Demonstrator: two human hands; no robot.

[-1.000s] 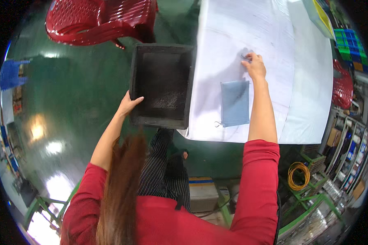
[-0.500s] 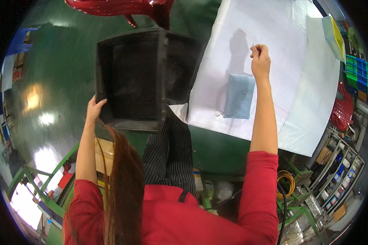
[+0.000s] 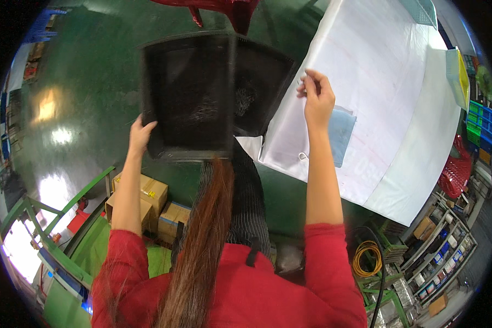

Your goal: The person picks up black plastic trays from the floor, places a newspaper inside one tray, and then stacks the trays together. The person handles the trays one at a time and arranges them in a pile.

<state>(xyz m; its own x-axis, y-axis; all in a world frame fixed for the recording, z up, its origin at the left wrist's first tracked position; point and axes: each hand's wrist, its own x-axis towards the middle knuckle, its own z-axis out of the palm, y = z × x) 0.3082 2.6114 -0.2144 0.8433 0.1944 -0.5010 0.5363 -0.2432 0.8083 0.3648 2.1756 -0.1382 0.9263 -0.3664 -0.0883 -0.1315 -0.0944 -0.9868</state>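
Observation:
My left hand (image 3: 141, 135) is closed on the left edge of a black tray (image 3: 188, 68), thumb over the rim. A loose patch of thin, pale, shiny pieces (image 3: 205, 111) lies in it. Beside it on the right, partly overlapped, is a second black tray (image 3: 268, 68) with a similar small heap (image 3: 244, 101). My right hand (image 3: 318, 99) hovers between that tray and the white-covered table (image 3: 382, 98), its fingers bent toward the thumb. Something tiny seems to show at the fingertips, too small to name. A flat blue-grey piece (image 3: 341, 136) on the table is partly behind my right wrist.
A small white loop (image 3: 303, 157) lies near the table's front edge. Baskets (image 3: 458, 79) stand along its far right side. A red chair (image 3: 224, 8) is beyond the trays. Cardboard boxes (image 3: 147, 191) sit at lower left, a coiled orange cable (image 3: 367, 258) at lower right.
My right hand has moved left from above the table toward the trays. My left hand still grips its tray. The whole view has shifted, and shiny pieces now show in the held tray.

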